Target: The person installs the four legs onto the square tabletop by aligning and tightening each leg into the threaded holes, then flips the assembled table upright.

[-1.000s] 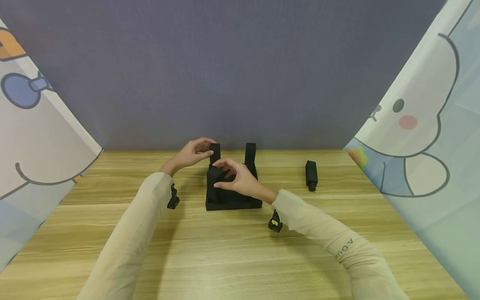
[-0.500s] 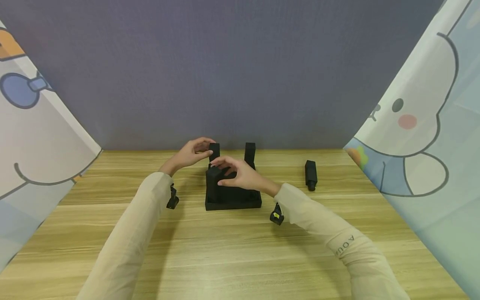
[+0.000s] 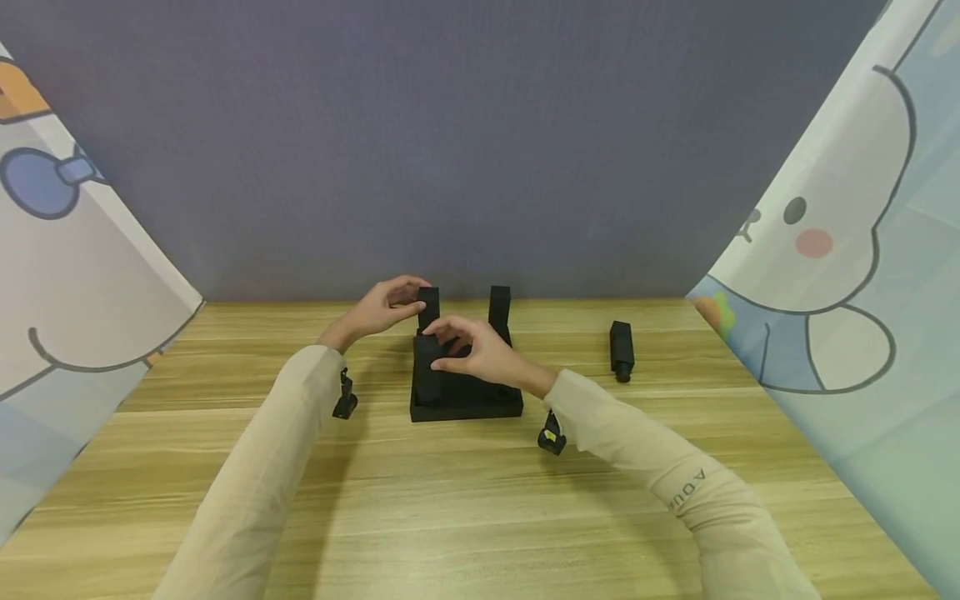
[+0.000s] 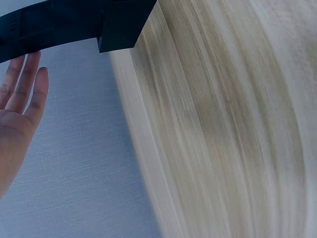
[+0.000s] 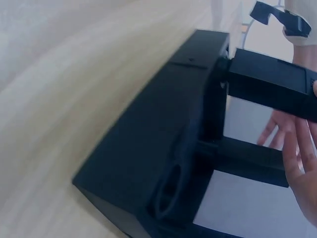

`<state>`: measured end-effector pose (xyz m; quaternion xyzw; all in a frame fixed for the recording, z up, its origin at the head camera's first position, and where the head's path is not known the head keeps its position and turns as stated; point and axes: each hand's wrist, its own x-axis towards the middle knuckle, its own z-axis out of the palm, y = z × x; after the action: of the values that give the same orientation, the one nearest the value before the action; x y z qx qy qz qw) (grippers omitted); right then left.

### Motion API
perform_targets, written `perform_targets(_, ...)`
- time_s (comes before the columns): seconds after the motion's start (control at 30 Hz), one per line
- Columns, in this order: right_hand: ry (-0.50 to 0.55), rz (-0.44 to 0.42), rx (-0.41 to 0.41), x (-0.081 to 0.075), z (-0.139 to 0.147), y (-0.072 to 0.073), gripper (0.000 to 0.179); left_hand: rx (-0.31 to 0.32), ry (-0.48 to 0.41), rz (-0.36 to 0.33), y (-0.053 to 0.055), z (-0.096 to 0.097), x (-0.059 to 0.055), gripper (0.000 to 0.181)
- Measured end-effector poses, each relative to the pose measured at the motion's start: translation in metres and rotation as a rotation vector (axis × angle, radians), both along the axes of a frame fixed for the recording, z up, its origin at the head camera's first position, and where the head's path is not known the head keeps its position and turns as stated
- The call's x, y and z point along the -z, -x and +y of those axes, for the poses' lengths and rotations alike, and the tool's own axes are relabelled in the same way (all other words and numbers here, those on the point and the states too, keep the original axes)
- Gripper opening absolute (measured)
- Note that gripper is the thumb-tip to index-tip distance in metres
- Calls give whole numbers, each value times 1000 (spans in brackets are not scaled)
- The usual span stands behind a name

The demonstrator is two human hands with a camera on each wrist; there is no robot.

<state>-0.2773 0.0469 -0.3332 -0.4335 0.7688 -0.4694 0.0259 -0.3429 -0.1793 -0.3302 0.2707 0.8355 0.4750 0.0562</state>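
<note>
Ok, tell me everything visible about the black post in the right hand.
The black post is a squared, matte bar that looks like plastic, with a panel outline on one face towards its upper end. It stands roughly upright at the near left corner of the black base. The right hand pinches its upper end. Whether its lower end is fully seated is unclear.

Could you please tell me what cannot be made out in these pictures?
Head: part of the black base, hidden by the right hand.
Left wrist: the left hand, cut off by the left edge; markings on the rear-left post, too small to read.
Right wrist: the front-left post, cut off by the right edge; oval opening, blurred.
</note>
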Motion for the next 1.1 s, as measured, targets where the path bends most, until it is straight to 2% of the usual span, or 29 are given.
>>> perform_targets(0.17,50,1,27,1,-1,-6,42,-3,5,7,0,-1,0,41)
perform_targets(0.3,6,9,29,3,1,-2,45,2,-2,-11,-8,2,-7,40)
perform_targets(0.43,-48,12,-20,2,4,5,49,6,-5,-23,-19,6,-18,41)
perform_targets(0.5,-62,9,-53,0,5,7,50,5,2,-20,-21,6,-21,40)
perform_targets(0.6,-86,8,-80,-4,6,9,50,1,2,-18,-18,5,-18,40)
perform_targets(0.83,-91,21,-58,-5,5,7,46,-2,8,4,0,-1,0,39)
perform_targets(1.1,-25,78,12,3,3,4,44,8,8,32,0,0,1,40)
